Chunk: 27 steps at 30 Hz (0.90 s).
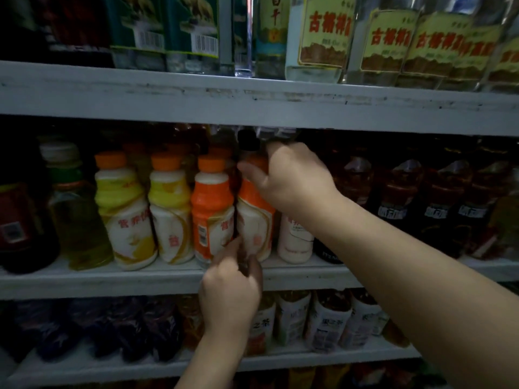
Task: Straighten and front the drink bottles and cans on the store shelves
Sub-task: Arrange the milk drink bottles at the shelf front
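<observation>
Four small milk-drink bottles with orange caps stand in a row at the front of the middle shelf (112,282), two yellow-labelled bottles (123,209) on the left and two with orange labels beside them. The right hand (289,178) reaches in from the right and grips the right orange bottle (254,220) at its top, with the fingers curled over the cap and the thumb against the near side of the neck. That bottle stands upright, just beside the left orange bottle (212,209), whose barcode faces partly forward. The left hand (230,287) comes up from below with its fingers curled at the foot of these two bottles, by the narrow gap between them; I cannot tell whether it actually pinches either bottle or only touches it. A pale pink bottle (295,240) stands just right of the held one, partly hidden by the right forearm. Farther right is a row of dark tea bottles (393,197), and at the far left a bottle of yellow-green drink (75,220). On the top shelf (168,91) stand clear bottles with yellow labels (323,37) and green-labelled bottles (191,29). On the lower shelf (84,369) sit white-labelled tea bottles (328,318) and dark purple bottles (126,327). The light is dim.
</observation>
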Available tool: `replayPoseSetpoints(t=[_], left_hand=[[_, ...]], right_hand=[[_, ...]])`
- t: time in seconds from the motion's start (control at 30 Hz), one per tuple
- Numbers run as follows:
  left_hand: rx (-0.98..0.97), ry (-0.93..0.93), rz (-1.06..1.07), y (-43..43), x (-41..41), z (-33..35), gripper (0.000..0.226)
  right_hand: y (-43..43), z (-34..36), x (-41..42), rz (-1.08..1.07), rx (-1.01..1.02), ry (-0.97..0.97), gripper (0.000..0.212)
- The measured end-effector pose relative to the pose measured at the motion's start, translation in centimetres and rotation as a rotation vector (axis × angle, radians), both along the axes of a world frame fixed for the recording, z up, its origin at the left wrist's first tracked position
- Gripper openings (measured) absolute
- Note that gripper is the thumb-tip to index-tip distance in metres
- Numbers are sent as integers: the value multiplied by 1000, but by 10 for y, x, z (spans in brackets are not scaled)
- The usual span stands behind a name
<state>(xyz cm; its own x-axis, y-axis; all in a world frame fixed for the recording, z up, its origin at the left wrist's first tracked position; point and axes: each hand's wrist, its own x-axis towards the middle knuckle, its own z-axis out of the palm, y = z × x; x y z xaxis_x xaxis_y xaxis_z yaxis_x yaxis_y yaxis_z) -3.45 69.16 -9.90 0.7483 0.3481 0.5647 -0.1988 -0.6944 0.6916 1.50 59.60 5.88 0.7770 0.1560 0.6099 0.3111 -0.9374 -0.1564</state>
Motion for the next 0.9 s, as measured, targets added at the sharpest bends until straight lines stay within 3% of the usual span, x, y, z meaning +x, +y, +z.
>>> replayPoseSetpoints(t=[0.13, 0.27, 0.37, 0.43, 0.53, 0.6, 0.7, 0.9], left_hand=[[61, 85, -13, 2, -4, 3, 42], [107, -11, -65, 12, -8, 0, 25], [115, -139, 70, 20, -9, -6, 19], [44, -178, 178, 26, -7, -8, 36], [-71, -110, 219, 31, 0, -6, 69], [-66, -102, 185, 33, 5, -5, 79], [3, -143, 173, 34, 11, -5, 79], [-1, -94, 119, 38, 13, -6, 71]], right_hand=[[9, 10, 17, 41, 26, 158, 49], [-2, 17, 24, 174, 18, 274, 34], [-10, 21, 23, 250, 97, 388, 29], [-11, 23, 23, 263, 101, 421, 28], [-9, 21, 20, 266, 120, 413, 30], [-7, 19, 17, 236, 147, 343, 34], [-5, 15, 15, 165, 80, 212, 35], [-6, 16, 16, 215, 55, 249, 30]])
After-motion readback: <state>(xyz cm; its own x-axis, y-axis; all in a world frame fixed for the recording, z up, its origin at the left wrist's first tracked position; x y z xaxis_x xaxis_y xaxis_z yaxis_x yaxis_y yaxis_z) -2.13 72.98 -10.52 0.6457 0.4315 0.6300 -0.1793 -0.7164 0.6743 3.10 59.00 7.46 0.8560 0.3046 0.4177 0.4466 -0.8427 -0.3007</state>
